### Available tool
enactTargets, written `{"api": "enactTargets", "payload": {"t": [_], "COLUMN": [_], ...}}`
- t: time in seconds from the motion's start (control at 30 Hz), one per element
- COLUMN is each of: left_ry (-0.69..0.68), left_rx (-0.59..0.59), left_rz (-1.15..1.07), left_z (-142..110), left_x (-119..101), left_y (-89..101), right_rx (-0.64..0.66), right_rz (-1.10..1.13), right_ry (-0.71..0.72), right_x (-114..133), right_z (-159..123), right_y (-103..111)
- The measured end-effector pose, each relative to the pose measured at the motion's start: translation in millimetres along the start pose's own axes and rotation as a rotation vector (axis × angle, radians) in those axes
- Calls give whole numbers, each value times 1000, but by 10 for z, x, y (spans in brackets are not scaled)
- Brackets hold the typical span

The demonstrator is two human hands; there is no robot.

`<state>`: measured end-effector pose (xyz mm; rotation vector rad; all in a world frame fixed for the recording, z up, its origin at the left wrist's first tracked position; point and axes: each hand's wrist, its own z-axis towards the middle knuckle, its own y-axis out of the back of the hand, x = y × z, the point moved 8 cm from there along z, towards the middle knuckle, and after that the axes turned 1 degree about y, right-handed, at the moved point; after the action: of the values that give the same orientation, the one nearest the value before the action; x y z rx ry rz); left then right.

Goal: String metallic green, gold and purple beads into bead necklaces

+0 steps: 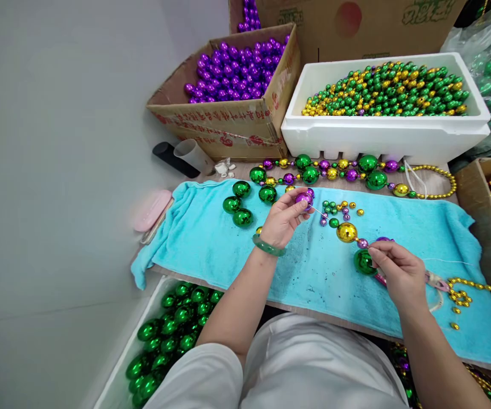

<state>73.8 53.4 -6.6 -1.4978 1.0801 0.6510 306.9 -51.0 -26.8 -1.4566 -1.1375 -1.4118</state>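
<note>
My left hand (283,220), with a green bangle (268,246) at its wrist, pinches a shiny purple bead (304,200) threaded on a thin white string. From it the string runs right to a small green bead (333,223), a large gold bead (346,232) and a small purple bead (362,243). My right hand (394,270) is closed at the strand beside that small bead and a big green bead (363,262). Its fingertips hide what exactly they grip. Loose small beads (329,208) lie between the hands. Large green balls (242,217) sit left on the blue towel (203,250).
Behind the towel lies a beaded necklace (375,180). A carton of purple balls (228,108) and a white foam box (382,128) of small beads stand at the back. Gold bead chain (458,292) lies right; a bin of green balls (169,341) is lower left.
</note>
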Motion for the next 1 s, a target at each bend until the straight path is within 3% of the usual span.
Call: {"api": "enactTargets", "payload": {"t": [0.17, 0.33, 0.53, 0.73, 0.93, 1.0], "left_ry": [-97, -319, -192, -267, -242, -222], "left_rx": [-50, -87, -7, -45, 113, 108], "left_rz": [68, 200, 56, 104, 160, 154], "left_z": [-14, -121, -181, -235, -260, -254], "left_x": [-53, -213, -84, -117, -146, -138], "left_y": [27, -57, -215, -227, -352, -359], "right_rx": [9, -12, -30, -21, 22, 30], "right_rz": [10, -15, 8, 24, -11, 55], "right_ry": [50, 61, 11, 5, 37, -1], "right_x": [62, 64, -21, -61, -25, -39], "right_z": [-15, -11, 17, 39, 93, 100], "right_y": [-16, -6, -32, -21, 30, -1]}}
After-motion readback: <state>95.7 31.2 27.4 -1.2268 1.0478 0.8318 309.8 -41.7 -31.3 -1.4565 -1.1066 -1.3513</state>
